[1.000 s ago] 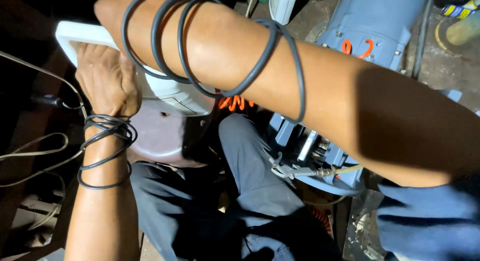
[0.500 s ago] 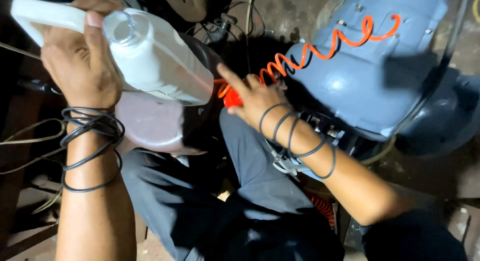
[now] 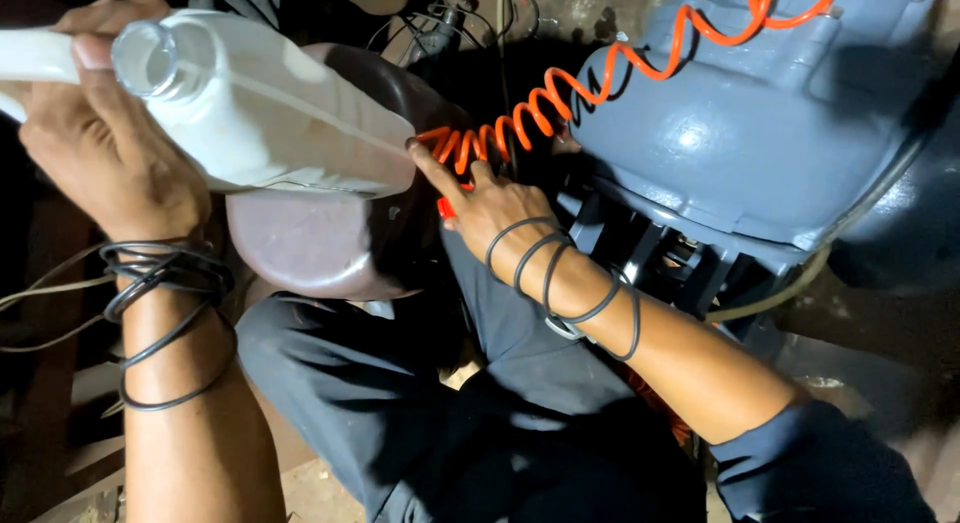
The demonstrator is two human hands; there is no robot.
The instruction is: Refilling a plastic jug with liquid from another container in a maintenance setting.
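My left hand [image 3: 105, 148] grips the handle of a white plastic jug [image 3: 270, 108]. The jug lies tilted on its side with its open neck at the upper left. My right hand [image 3: 485, 203] reaches toward the jug's bottom end, index finger stretched out and touching it, next to the orange coiled hose [image 3: 540, 98]. A small red thing shows under the right palm; whether the hand holds it I cannot tell. Black cords loop around both wrists.
A dark reddish rounded container [image 3: 320, 238] sits under the jug. A large blue-grey machine housing [image 3: 740, 133] fills the upper right, with the orange hose running across it. My legs in dark trousers [image 3: 450, 423] are below. Loose cords trail at the left.
My right arm has come down from across the view to the jug's bottom by the orange hose. The jug has tipped flatter in my left hand.
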